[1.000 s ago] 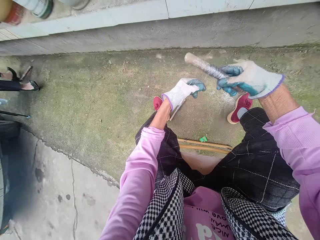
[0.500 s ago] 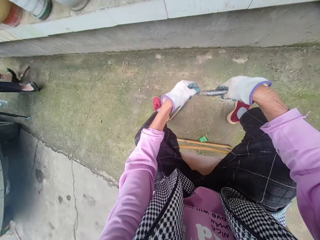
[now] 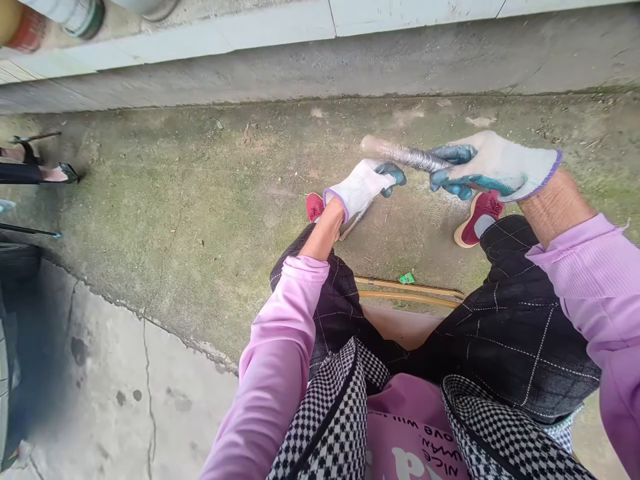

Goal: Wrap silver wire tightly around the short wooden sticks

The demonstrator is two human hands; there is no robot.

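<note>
My right hand (image 3: 493, 167), in a white glove with blue-green coated fingers, grips one end of a short stick wound with silvery wire or thread (image 3: 413, 157). Its pale, blurred free end points left and slightly up, above my left hand. My left hand (image 3: 370, 185), gloved the same way, is closed, with thumb and fingers pressed together. A thin greyish rod (image 3: 353, 225) slants down from under it toward my knee, in line with the closed fingers. The fingers hide its upper end. I cannot make out any strand between the two hands.
Below my hands lie yellowish bent poles (image 3: 410, 292) and a small green packet (image 3: 407, 278). My red shoes (image 3: 479, 217) stand on mossy concrete. A tiled ledge (image 3: 280, 30) with containers (image 3: 83, 17) runs along the top. Another person's feet (image 3: 63, 173) are at the far left.
My right hand has turned and shifted slightly right, its fingers more spread. The wound stick has swung from level to tilted, its left end now raised above my left hand, which has barely moved.
</note>
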